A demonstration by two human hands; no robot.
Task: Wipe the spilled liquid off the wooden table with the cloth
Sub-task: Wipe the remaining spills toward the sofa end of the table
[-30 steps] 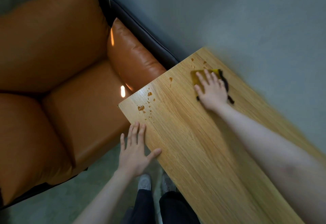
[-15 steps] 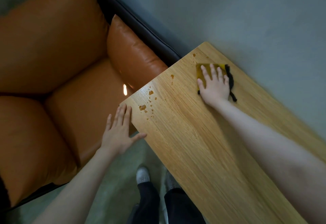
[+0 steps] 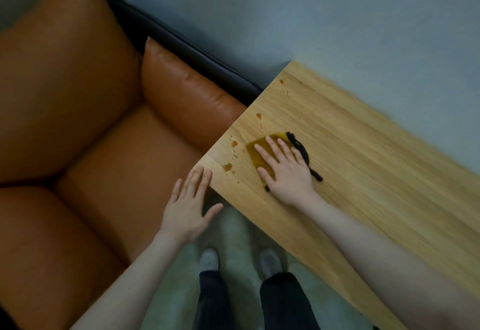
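My right hand lies flat on a yellow cloth with a black edge, pressing it onto the wooden table. Brown drops of spilled liquid dot the wood just left of the cloth, near the table's left edge. More drops sit farther back, and a few near the far corner. My left hand hovers with fingers spread just off the table's near left corner, holding nothing.
An orange leather armchair with a cushion stands directly left of the table. A grey wall runs behind the table. My legs and grey shoes stand on the floor below the table's front edge.
My right hand slid the cloth from the far corner toward me and left, close to the drops by the edge. My left hand stayed off the table near its corner.
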